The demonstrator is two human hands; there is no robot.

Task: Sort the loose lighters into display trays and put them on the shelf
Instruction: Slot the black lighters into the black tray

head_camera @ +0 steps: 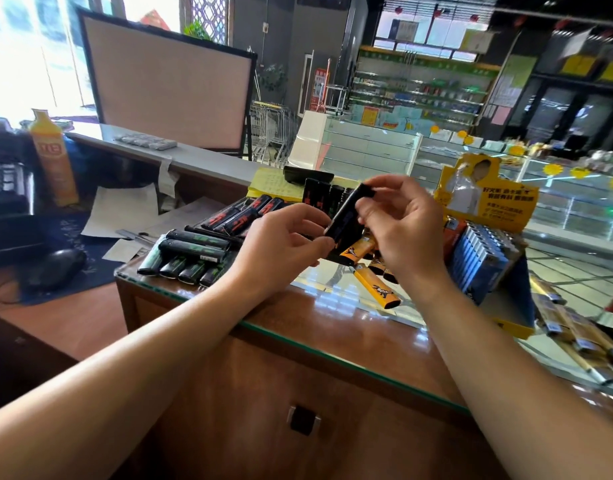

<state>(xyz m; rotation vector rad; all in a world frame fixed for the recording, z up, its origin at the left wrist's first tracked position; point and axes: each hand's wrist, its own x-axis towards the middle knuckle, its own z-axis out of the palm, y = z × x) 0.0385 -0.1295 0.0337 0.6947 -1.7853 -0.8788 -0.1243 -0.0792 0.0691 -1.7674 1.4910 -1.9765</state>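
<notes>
Right hand (398,233): raised above the counter; the upper end of a black lighter (346,211) is pinched between thumb and fingertips.
Left hand (281,247): the lower end of the same lighter is gripped between thumb and curled fingers.
Black lighter: held tilted in the air between both hands, over the loose pile.
Orange lighters (376,284): several are seen lying on the glass just below the hands, partly hidden by the right hand.
Green-marked lighters (184,258): laid in a row and stack on the left part of the glass top.
Red-marked lighters (242,213): laid behind the green-marked ones; more black lighters are stood upright behind the hands.
Display tray (485,258): a yellow card tray, set at the right, is filled with a row of blue lighters.
Counter (298,327): a wooden cabinet is topped with glass.
Mouse (55,268): placed on the lower desk at the left.
Yellow bottle (54,157): stood upright on that desk, farther back.
</notes>
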